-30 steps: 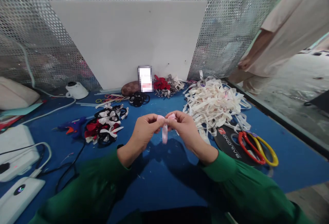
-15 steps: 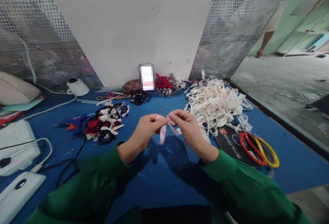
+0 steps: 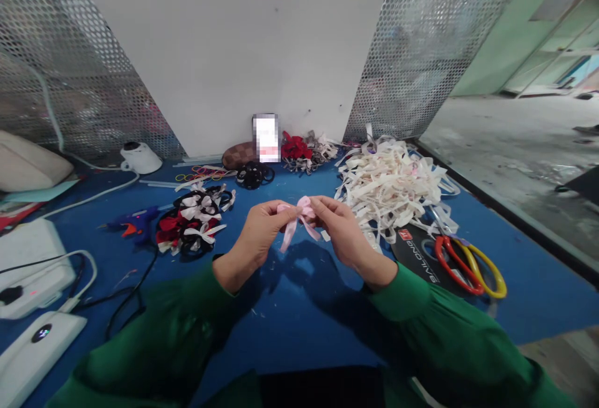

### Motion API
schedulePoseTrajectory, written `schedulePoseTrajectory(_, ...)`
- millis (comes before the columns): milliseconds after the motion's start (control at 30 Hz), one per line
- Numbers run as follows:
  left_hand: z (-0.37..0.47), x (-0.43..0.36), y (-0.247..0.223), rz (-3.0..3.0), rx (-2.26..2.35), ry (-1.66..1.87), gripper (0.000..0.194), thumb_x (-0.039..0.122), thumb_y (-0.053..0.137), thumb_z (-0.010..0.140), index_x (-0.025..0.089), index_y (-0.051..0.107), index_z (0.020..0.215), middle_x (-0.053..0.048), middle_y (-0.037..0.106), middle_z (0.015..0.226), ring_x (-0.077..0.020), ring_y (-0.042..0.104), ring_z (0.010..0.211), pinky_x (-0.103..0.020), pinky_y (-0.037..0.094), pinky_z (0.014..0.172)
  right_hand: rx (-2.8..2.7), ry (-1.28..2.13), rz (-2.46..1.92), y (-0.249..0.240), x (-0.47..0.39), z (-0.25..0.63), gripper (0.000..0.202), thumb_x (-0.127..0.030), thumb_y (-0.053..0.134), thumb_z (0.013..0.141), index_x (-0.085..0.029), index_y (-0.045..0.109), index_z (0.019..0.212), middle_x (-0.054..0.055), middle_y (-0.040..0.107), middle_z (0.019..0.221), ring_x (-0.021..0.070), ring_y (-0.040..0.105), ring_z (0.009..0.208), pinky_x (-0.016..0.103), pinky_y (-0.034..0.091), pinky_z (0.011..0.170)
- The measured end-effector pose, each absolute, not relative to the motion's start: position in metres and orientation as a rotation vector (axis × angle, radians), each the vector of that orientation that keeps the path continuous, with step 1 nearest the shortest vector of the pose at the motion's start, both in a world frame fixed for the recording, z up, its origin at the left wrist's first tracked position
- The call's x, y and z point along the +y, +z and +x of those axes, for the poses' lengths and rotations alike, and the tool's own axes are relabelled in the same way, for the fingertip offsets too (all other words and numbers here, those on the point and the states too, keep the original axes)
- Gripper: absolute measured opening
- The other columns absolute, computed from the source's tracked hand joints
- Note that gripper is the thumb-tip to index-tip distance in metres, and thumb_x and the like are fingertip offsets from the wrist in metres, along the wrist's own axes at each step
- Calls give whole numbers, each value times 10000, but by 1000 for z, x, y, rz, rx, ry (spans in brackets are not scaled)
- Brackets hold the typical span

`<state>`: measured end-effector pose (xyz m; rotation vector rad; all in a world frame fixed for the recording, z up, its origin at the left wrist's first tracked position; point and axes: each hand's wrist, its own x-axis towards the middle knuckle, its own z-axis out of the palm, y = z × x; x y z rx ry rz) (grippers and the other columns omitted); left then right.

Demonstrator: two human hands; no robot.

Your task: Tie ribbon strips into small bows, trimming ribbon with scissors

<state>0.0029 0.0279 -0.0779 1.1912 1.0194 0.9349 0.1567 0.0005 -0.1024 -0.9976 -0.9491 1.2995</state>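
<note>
A pink ribbon bow (image 3: 305, 207) hangs between my two hands above the blue tabletop, its two tails dangling. My left hand (image 3: 262, 227) pinches the bow's left loop between thumb and fingers. On the other side, my right hand (image 3: 340, 224) is closed on the right loop. Left of my hands lies a pile of black hair ties with red and white bows (image 3: 194, 221). Close by on the right is a large heap of cream ribbon strips (image 3: 390, 186).
Red-and-yellow-handled scissors (image 3: 468, 267) lie on a black card at right. A blue glue gun (image 3: 140, 224), its cord and a white power strip (image 3: 35, 271) occupy the left. At the back stand a phone (image 3: 266, 138), black hair ties (image 3: 253, 174) and red bows (image 3: 297, 148).
The pink ribbon now shows a fuller bow, with a knot in the middle and tails spread apart. My hands have barely shifted. The person at the upper right has gone out of view.
</note>
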Motion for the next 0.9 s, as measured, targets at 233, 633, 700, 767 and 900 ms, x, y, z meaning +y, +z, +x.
schedulePoseTrajectory(233, 2, 31, -76, 1073, 1004, 975, 345, 451, 857, 628, 144, 716, 701, -1, 623, 596, -115, 506, 535, -230, 374, 498, -1088, 1418, -1055, -105, -7, 149, 370, -532, 708, 811, -173, 671, 730, -12, 593, 588, 138, 574, 577, 278, 414, 618)
schedulePoseTrajectory(633, 6, 31, -85, 1111, 1048, 1137, 278, 367, 850, 646, 146, 686, 605, 47, 532, 543, -74, 407, 534, -212, 365, 548, -1720, 608, -1327, -109, -16, 149, 345, -332, 448, 1018, -201, 591, 733, 6, 589, 698, 139, 509, 647, 278, 351, 645)
schedulePoseTrajectory(700, 7, 30, -83, 1089, 1028, 1131, 289, 375, 854, 639, 146, 682, 597, 45, 533, 537, -73, 415, 524, -212, 373, 540, -1602, 749, -1318, -111, -14, 145, 339, -418, 467, 1009, -204, 604, 784, 10, 610, 751, 150, 533, 696, 271, 388, 663)
schedulePoseTrajectory(767, 8, 28, -82, 1084, 1013, 1106, 290, 380, 850, 638, 146, 684, 600, 38, 546, 532, -77, 440, 507, -218, 386, 524, -1506, 889, -1261, -112, -12, 142, 347, -492, 505, 978, -201, 613, 823, 16, 625, 789, 160, 543, 730, 273, 414, 674)
schedulePoseTrajectory(900, 11, 22, -79, 1076, 1007, 1020, 325, 434, 838, 639, 156, 673, 613, 23, 569, 517, -102, 471, 432, -240, 373, 430, -1403, 1218, -1135, -113, -10, 138, 499, -604, 505, 939, -188, 602, 681, 26, 621, 696, 158, 532, 670, 287, 421, 660)
